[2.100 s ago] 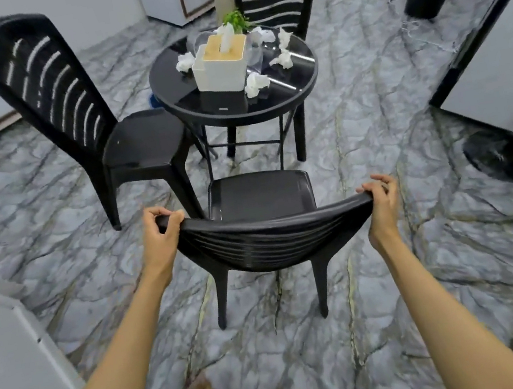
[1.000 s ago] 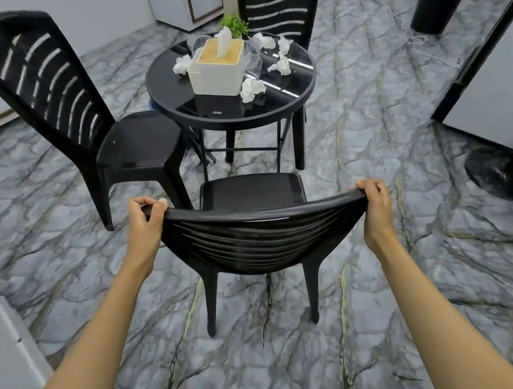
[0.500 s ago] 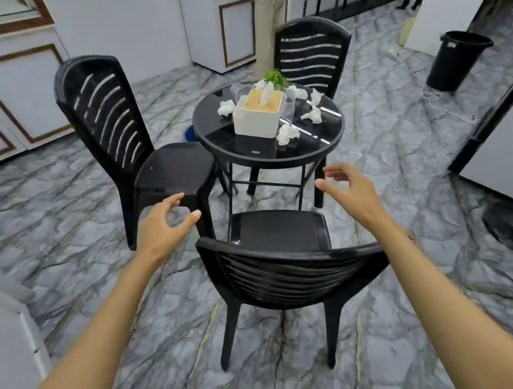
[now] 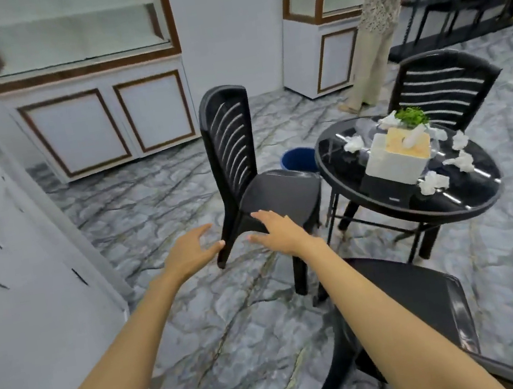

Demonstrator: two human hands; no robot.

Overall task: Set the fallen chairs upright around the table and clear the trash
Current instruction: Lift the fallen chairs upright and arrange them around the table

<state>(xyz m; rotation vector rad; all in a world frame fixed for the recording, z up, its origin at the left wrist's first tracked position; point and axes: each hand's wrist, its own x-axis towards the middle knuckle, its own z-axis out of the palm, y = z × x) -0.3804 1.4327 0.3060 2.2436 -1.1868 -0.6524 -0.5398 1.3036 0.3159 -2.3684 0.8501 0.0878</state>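
While left hand (image 4: 190,252) and right hand (image 4: 278,233) hover spread | black slatted chair (image 4: 276,191) upright

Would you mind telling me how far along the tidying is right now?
Done: the left chair, far chair and near chair all stand upright round the table. In hand: the left hand and right hand, both open, reach toward the left chair, gripping nothing. Left: crumpled tissues lie on the table.

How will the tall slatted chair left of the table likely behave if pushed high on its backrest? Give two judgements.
The slatted chair looks like thin moulded plastic, so probably light. On the glossy floor it may slide easily. Its tall back over slim legs suggests a high push could tip it.
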